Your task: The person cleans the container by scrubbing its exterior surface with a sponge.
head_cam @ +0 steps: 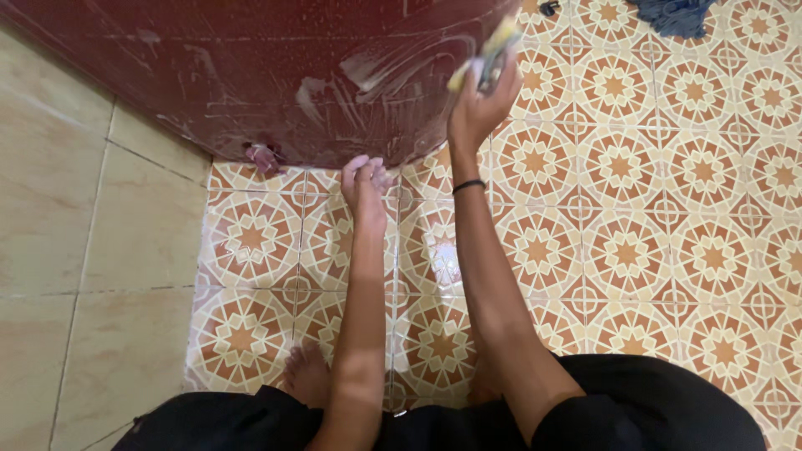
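A dark red door [276, 75], streaked with white soapy smears, fills the top left. My right hand [480, 104] presses a yellow sponge [491, 52] against the door's right part, fingers closed around it. A black band circles that wrist. My left hand [365, 182] is lower, fingers curled against the door's bottom edge, and I cannot see anything in it.
Patterned orange and cream floor tiles [652, 217] spread to the right. Plain beige wall tiles [92, 242] stand on the left. A blue cloth [672, 15] lies at the top right. A small pink fitting [264, 155] sits at the door's lower edge. My bare foot [307, 376] rests below.
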